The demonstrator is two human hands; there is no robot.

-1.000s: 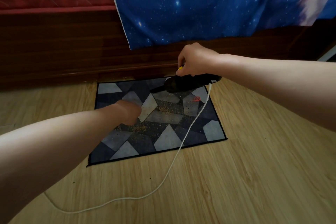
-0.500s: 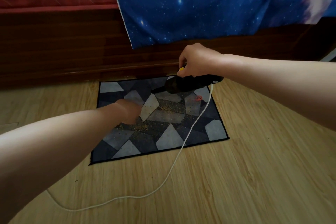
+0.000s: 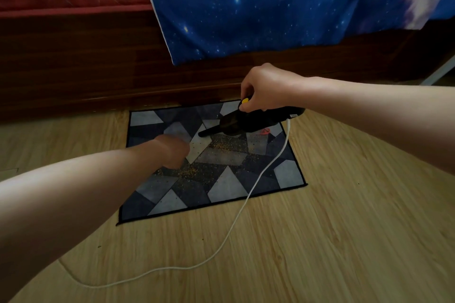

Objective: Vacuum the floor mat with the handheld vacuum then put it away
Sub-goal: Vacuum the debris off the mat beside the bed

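Observation:
A floor mat (image 3: 226, 187) with a grey and dark geometric pattern lies on the wooden floor, against a dark wood bed base. Yellowish crumbs (image 3: 189, 173) are scattered across its middle. My right hand (image 3: 266, 88) grips the handle of a black handheld vacuum (image 3: 248, 120) with a yellow button, just above the mat's far side. Its thin nozzle points left and down. My left hand (image 3: 172, 152) rests on the mat's left middle with its fingers curled under, and I see nothing in it.
A white cord (image 3: 246, 202) runs from the vacuum's rear across the mat and loops over the wooden floor (image 3: 320, 241) towards the lower left. A blue starry sheet (image 3: 258, 7) hangs over the bed base (image 3: 73, 61) behind the mat.
The vacuum's nozzle has dipped slightly lower towards the mat. My left hand has stayed at about the same spot on the mat.

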